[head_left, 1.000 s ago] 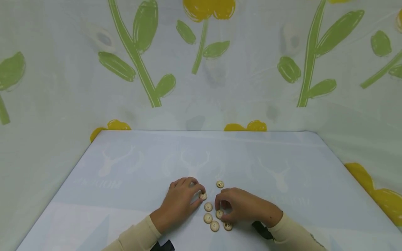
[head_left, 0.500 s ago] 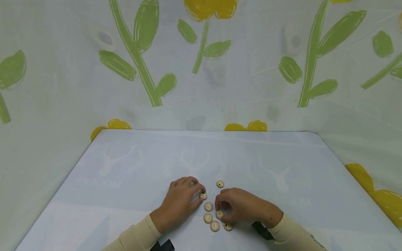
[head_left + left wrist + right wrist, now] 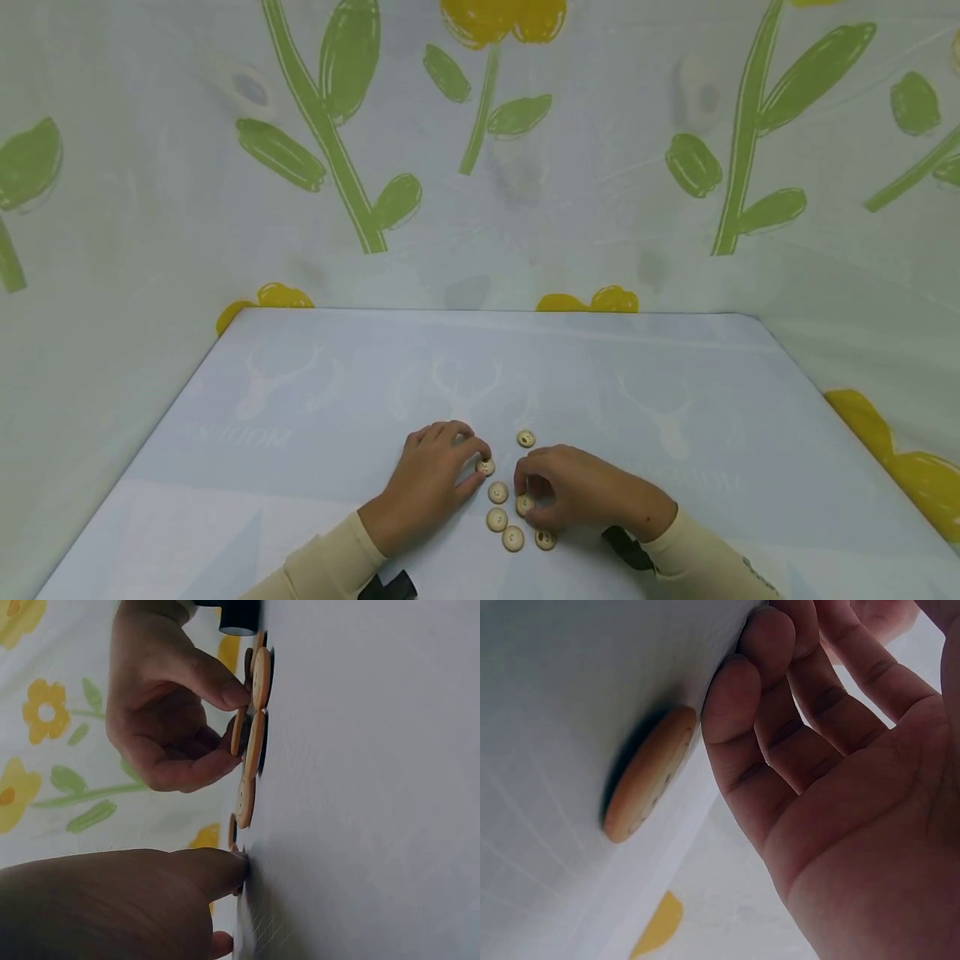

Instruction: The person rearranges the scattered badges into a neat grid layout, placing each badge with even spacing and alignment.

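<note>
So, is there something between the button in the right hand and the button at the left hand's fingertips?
Yes: one loose button lies between the right-hand button and the left-hand button, slightly toward the person from the straight line. Apart from the fingers of the right hand and left hand, nothing else visible intervenes.

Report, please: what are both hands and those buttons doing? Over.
Left hand pinches one button on the table. Right hand pinches another button, apparently lifted. Five other buttons lie nearby; no obstruction seen.
</note>
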`<state>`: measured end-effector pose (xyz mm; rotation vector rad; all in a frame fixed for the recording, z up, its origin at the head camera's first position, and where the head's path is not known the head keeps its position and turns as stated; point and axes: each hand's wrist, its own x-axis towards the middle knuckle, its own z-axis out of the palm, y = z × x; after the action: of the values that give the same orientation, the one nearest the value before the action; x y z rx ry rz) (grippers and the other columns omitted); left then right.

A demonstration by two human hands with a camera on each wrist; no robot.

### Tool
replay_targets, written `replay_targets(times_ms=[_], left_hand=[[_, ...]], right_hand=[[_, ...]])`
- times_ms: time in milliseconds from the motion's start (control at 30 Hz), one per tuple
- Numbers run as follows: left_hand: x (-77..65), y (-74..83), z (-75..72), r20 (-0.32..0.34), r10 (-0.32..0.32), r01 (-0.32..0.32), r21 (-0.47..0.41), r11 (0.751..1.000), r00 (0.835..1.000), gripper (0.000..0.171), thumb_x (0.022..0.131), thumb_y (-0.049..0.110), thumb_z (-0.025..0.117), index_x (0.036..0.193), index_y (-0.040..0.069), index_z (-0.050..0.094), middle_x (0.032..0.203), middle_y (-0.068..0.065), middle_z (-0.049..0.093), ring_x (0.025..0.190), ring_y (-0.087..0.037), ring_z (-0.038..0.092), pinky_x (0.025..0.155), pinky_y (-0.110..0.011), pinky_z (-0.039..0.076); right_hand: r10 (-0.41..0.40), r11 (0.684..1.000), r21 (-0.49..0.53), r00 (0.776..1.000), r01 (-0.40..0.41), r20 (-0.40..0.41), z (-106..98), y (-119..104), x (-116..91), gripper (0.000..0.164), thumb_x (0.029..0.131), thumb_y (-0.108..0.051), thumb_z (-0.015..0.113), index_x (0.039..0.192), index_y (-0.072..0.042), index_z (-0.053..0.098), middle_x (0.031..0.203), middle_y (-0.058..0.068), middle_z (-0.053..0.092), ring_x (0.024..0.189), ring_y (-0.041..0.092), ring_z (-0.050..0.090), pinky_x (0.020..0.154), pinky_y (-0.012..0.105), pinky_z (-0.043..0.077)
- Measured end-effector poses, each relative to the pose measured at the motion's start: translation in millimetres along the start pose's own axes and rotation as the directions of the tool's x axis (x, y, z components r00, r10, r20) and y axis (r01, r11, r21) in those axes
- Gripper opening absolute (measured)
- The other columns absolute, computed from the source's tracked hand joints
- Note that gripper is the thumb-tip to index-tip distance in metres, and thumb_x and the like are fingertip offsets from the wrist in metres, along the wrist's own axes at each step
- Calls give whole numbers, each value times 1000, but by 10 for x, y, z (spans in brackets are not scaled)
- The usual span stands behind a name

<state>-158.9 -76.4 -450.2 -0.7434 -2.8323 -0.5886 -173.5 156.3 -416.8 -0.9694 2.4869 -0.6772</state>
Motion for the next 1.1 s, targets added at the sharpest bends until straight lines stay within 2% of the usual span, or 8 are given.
replay_targets(times_ms=[300, 1100], left_hand=[[0, -1, 15, 8, -12, 12, -4, 1000, 1000, 15, 91, 34, 73, 105, 31, 69, 118, 2, 62, 120, -26, 57, 95, -53, 43], [-1, 4, -2, -8, -5, 5, 1, 1000, 1000, 15, 91, 34, 73, 105, 31, 69, 118, 1, 62, 120, -27, 57, 94, -53, 43]], right_hand=[[38, 999, 4, 999, -38, -10, -10, 6, 1, 14, 86, -24, 78, 91, -26, 65, 79, -16, 57, 72, -1, 52, 65, 18, 46], [-1, 999, -43, 992, -4, -129, -77, 45, -9, 14, 88, -21, 77, 95, -21, 66, 76, -13, 57, 69, 1, 53, 64, 19, 47]])
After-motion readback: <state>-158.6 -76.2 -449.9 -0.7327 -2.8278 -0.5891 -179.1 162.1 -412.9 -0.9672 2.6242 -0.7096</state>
